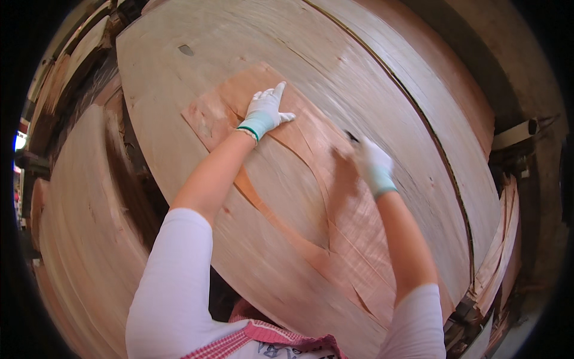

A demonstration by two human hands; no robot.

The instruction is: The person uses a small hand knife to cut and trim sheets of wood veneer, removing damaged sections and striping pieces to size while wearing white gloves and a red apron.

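Note:
My left hand (266, 113), in a white glove with a teal cuff, presses down with fingers spread on a reddish wood veneer piece (362, 254). That piece is torn and irregular. Its long strips curve around an opening where paler veneer (293, 197) shows. My right hand (375, 164), gloved the same way and smeared by motion, is at the right edge of the reddish piece. It grips a small dark tool (351, 137) whose tip points up and left; its exact kind is blurred. Both pieces rest on a broad pale veneer sheet (239, 33).
A long dark gap (412, 99) runs between the main sheet and another pale sheet (418, 66) on the right. More stacked veneer (89, 227) stands at the left. Ragged veneer scraps (499, 251) hang at the right, below a pale cylindrical part (514, 134). A small dark hole (186, 50) marks the sheet.

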